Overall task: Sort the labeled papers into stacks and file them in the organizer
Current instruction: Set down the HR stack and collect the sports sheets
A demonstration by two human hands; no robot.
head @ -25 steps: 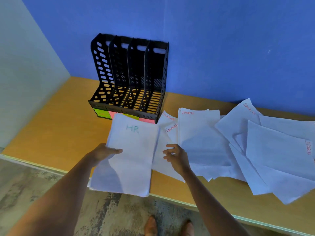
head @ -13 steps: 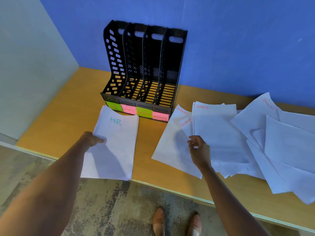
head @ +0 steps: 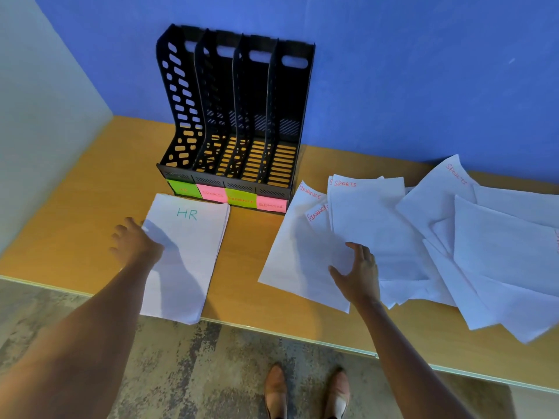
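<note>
The table (head: 75,207) runs along a blue wall, its front edge just past the person's shoes. Across its right half sprawls the loose spread of papers (head: 499,252), overlapping at odd angles, with SPORTS and FINANCE headings showing in red. Some sheets at the lower right jut over the table's front edge, so a careless drag could send them to the floor.

The black organizer (head: 236,116) stands against the wall with four empty slots and coloured tags along its front.

Just in front of it lies the HR stack (head: 187,255), squared up but with its near end hanging off the table; a nudge there might tip it.

The left hand (head: 136,246) rests open at the stack's left edge, fingers loose, gripping nothing. The right hand (head: 358,273) lies spread on the near end of the SPORTS sheet (head: 372,225), apparently about to draw it out. Since it overlaps the FINANCE sheets (head: 302,246), pulling could drag those along and mix the categories.
</note>
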